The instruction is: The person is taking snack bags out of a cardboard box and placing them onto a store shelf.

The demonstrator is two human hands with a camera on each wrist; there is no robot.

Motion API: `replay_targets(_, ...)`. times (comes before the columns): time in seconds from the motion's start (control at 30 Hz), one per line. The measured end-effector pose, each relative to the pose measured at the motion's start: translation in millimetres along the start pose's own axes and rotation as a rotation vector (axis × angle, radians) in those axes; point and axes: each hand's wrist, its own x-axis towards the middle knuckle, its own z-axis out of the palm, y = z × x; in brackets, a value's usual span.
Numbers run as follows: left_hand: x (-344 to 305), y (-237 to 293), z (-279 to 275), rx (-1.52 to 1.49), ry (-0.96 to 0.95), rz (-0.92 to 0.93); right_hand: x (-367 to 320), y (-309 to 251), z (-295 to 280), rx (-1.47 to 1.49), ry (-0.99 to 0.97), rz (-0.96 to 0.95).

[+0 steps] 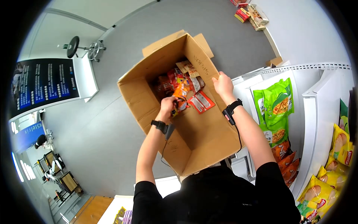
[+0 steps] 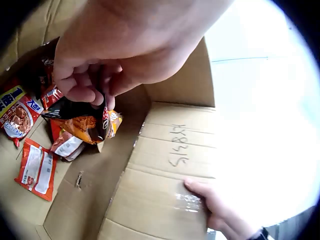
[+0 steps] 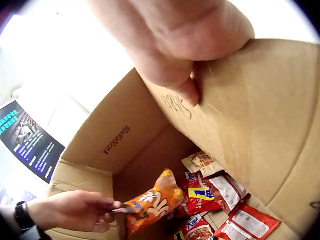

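A large cardboard box [image 1: 209, 140] stands with its top open in front of the person. Inside it, the left hand [image 1: 167, 107] pinches the edge of an orange and black snack bag [image 3: 156, 202], whose dark back faces the left wrist camera. The right hand [image 1: 223, 87] grips the rim of the box's right wall, its thumb on the inner face in the right wrist view. Red snack packets [image 3: 200, 195] lie heaped in the box beneath the held bag. A red and white packet [image 1: 201, 102] lies flat beside them, and a beige packet [image 3: 202, 163] rests near the wall.
To the right, shelf bins hold green snack bags [image 1: 278, 102], orange bags [image 1: 289, 164] and yellow bags [image 1: 319, 192]. Small cartons [image 1: 257, 15] sit on the floor by the far wall. A wheeled stool [image 1: 96, 50] and a dark display board [image 1: 44, 86] stand to the left.
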Motion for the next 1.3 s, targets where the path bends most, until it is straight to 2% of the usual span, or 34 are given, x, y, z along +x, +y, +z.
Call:
replay_targets(0.27, -107.0, -17.4, -18.1, -0.039, -0.131, 0.070, -5.5, 0.2, -0.2, -0.056, 0.048, 0.007)
replay_targets(0.33, -132.4, -21.7, -17.6, -0.074, -0.057, 0.095, -14.1, -4.9, -6.0, -0.093, 0.035, 0.030)
replay_targets(0.4, -158.0, -18.4, -20.5, -0.221, -0.124, 0.014, -20.1, 0.2, -4.2, -0.158, 0.009, 0.019)
replay_targets(0.47, -176.7, -20.3, -32.5, -0.216, -0.148, 0.009, -25.0, 23.5, 11.0, -0.193, 0.034, 0.022)
replay_targets(0.5, -182.1, -19.0, -38.7, -0.216, -0.166, 0.020, -40.1, 25.0, -2.2, -0.166, -0.078, 0.062)
replay_targets(0.6, -199.2, -10.4, -52.5, -0.214, -0.234, 0.079, -91.0, 37.8, -17.0, -0.188, -0.013, 0.042)
replay_targets(0.63, -206.1, -8.0, -55.8, -0.210, -0.252, 0.097, -112.6, 36.3, -24.2, -0.193, 0.054, 0.011)
replay_targets(0.73, -214.9, -9.0, -62.3, -0.190, -0.288, 0.126, -162.4, 41.8, -24.4, -0.269, 0.410, -0.380)
replay_targets(0.87, -218.3, -19.2, -60.4, -0.155, -0.384, 0.123, -193.6, 42.7, -7.1, 0.270, 0.101, -0.472)
replay_targets(0.93, -224.6, -19.2, -58.0, -0.107, -0.440, 0.135, -214.8, 34.6, -15.4, 0.773, -0.367, -0.182)
replay_targets(1.03, -239.0, -18.0, -55.7, -0.090, -0.555, 0.141, -248.7, 25.9, -39.5, 0.954, -0.598, 0.016)
replay_targets(1.13, -253.7, -15.7, -53.9, -0.137, -0.640, 0.126, -283.6, 27.4, -42.3, 1.085, -0.675, 0.040)
replay_targets(1.3, -270.3, -13.5, -53.8, -0.101, -0.719, 0.178, -335.2, 29.1, -45.2, 1.028, -0.659, -0.127)
